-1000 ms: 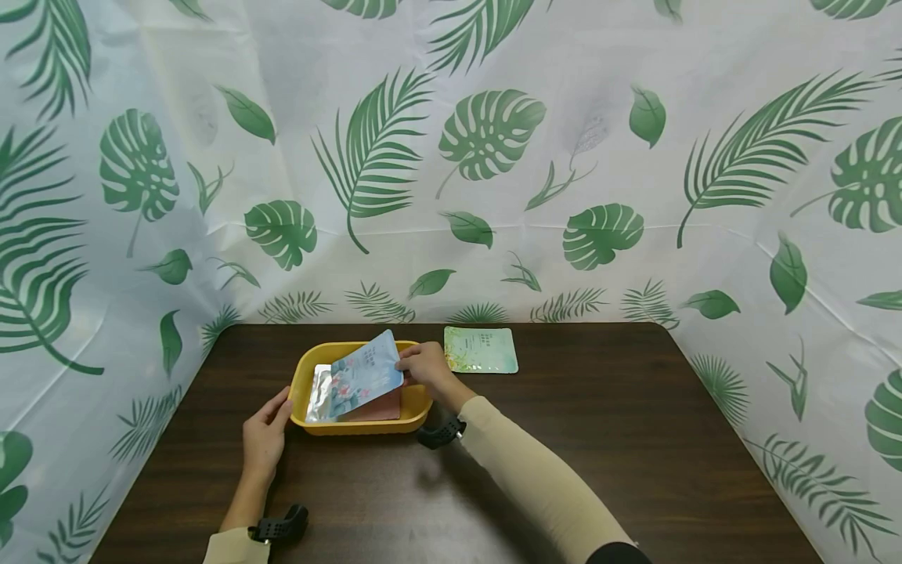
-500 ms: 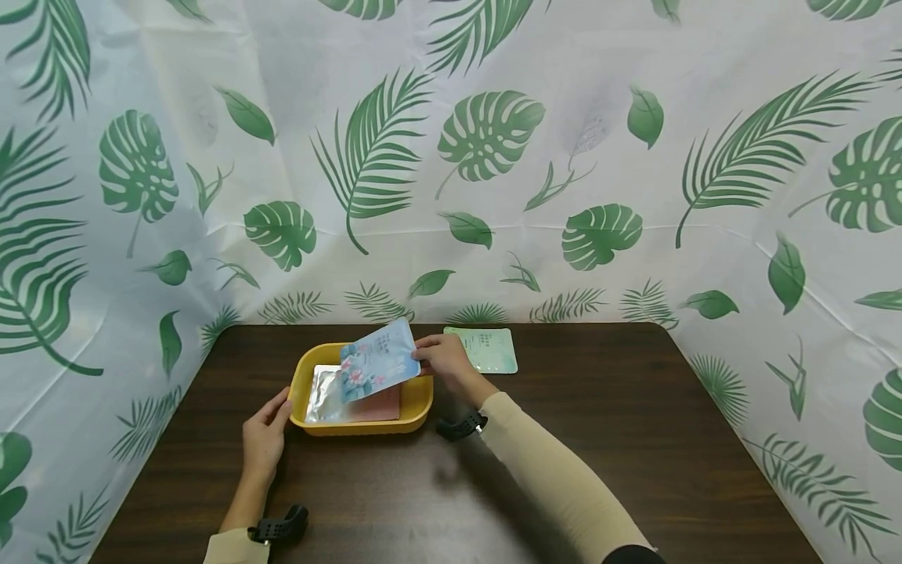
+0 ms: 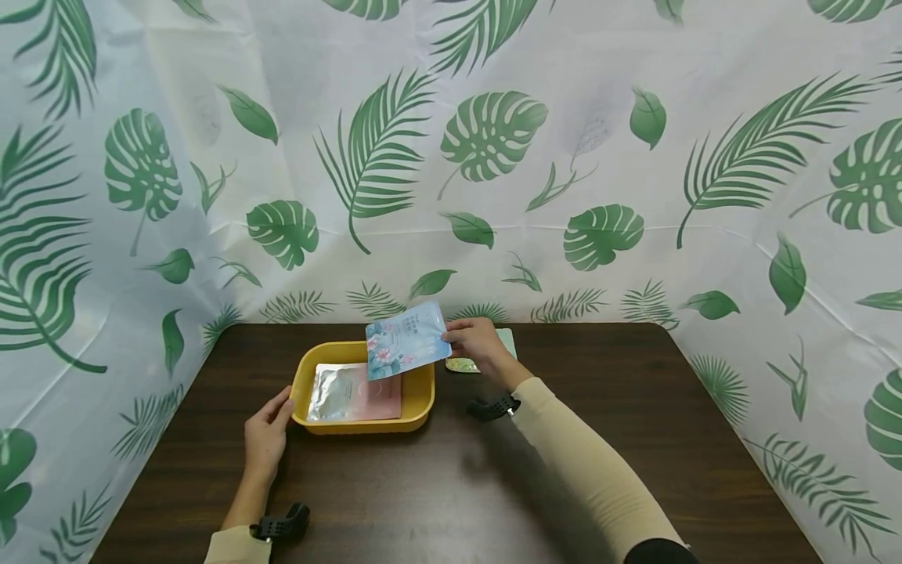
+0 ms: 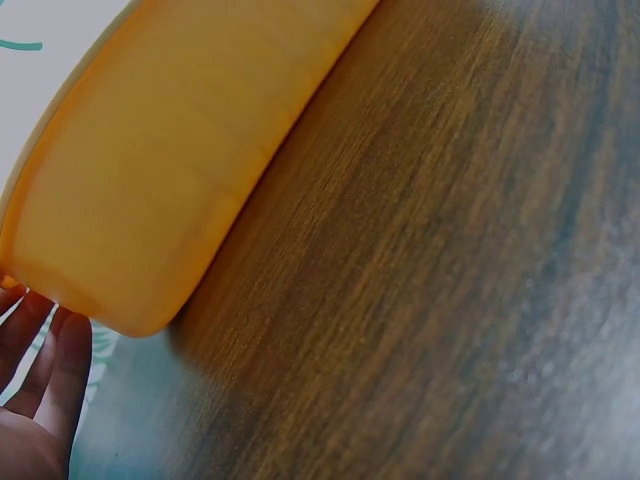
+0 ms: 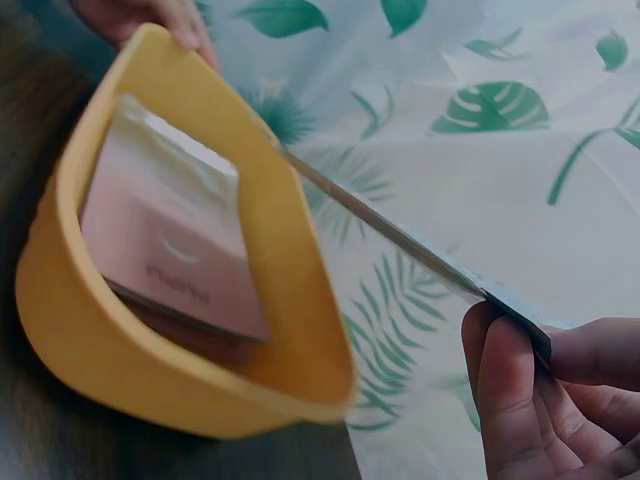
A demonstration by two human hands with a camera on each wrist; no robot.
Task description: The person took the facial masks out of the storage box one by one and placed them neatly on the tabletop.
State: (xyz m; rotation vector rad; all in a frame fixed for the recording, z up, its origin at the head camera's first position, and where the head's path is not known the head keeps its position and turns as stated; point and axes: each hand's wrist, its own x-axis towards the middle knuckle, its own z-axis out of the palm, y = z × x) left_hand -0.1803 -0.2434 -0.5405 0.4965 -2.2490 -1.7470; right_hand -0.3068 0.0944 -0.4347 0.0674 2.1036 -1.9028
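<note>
My right hand [image 3: 481,345] pinches the right edge of a pale blue flower-printed face mask packet [image 3: 407,338] between thumb and fingers. The packet is held tilted above the right back part of a yellow plastic basket [image 3: 361,428]; the right wrist view shows it edge-on. Inside the basket lies a pink and silver mask packet [image 3: 366,398]. My left hand [image 3: 265,431] holds the basket's left end by the rim, its fingertips against the wall in the left wrist view. A light green packet [image 3: 461,365] lies on the table, partly hidden behind my right hand.
A dark brown wooden table [image 3: 564,439] lies under everything. Behind and at both sides hangs a white sheet [image 3: 521,258] with green leaf prints. Each wrist wears a black strap [image 3: 282,523].
My right hand has carried the blue packet up and to the right, uncovering the pink packet in the basket. The hand now covers part of the green packet. My left hand stays at the basket.
</note>
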